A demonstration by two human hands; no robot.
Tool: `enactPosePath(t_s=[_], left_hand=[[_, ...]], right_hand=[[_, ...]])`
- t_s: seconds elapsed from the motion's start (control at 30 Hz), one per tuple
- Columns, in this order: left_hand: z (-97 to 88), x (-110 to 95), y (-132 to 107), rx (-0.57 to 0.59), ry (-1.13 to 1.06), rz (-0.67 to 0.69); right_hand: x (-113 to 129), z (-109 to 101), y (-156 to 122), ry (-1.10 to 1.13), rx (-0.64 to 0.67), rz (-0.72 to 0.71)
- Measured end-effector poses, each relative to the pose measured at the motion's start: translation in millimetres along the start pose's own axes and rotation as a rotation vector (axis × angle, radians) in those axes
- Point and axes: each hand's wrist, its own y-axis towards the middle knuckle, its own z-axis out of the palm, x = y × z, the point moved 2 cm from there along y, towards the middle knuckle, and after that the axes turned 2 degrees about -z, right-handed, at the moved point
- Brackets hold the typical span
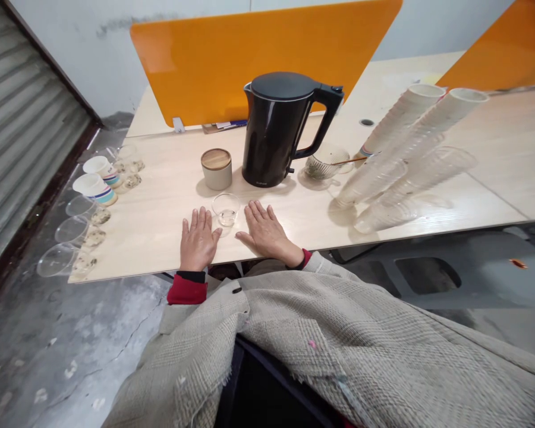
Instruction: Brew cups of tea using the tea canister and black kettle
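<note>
My left hand (198, 241) lies flat on the light wooden table (147, 249) near its front edge, holding nothing. Palm down as well, my right hand (266, 230) rests a little to the right with its fingers stretched out. Between and just beyond them stands a small clear plastic cup (226, 211) with a few dark bits in its bottom. Behind that cup are a pale canister (217, 172) with a wooden lid and a black electric kettle (271, 134), its handle to the right.
Clear cups (74, 229) and printed paper cups (96, 187) line the left edge. Right of the kettle sit a ribbed glass cup (323, 166) with a thin stick, and tall stacks of paper and plastic cups (383, 172). An orange divider (258, 47) stands behind.
</note>
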Motion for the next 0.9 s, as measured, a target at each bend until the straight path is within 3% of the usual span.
enactPosePath(t_s=[0.9], left_hand=[[-1.5, -0.7, 0.6, 0.001, 0.015, -0.003]], right_hand=[[0.1, -1.0, 0.1, 0.032, -0.044, -0.017]])
